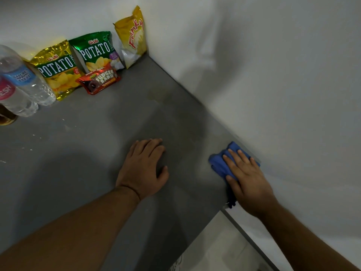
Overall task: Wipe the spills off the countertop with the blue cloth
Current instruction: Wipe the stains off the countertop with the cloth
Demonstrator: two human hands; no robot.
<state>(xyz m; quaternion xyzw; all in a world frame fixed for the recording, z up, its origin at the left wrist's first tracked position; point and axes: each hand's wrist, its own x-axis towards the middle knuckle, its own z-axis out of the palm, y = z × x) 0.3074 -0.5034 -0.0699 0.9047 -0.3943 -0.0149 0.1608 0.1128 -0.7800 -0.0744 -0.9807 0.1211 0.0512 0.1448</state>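
Left hand: the left hand (143, 169) lies palm down on the bare grey counter (88, 153), fingers straight and close together, thumb out to the side, holding nothing.
Right hand: the right hand (248, 180) lies flat on the blue cloth (218, 165), fingers straight and slightly spread, pressing it to the counter rather than gripping it.
Blue cloth: bunched under the right hand at the counter's right side, just beside the white wall (293, 94); part of it shows past the fingertips and to the left of the hand, and one dark end reaches the counter's near edge.
Spills: small pale specks (39, 136) are scattered on the counter's left part, well apart from both hands; a faint dull patch (158, 94) shows farther back, towards the corner.
Back corner: a yellow Funky bag (132, 38) leans in the corner, with a green Oishi potato bag (95, 50) and a gold Oishi potato bag (56, 69) to its left along the wall.
In front of the bags: a red Fudgee Barr pack (99, 80) lies on the counter.
Far left: two clear plastic bottles, one with a blue label (25, 79) and one with a pink label (13, 98), stand close together; a brown thing (5, 118) at the edge is too cut off to tell.
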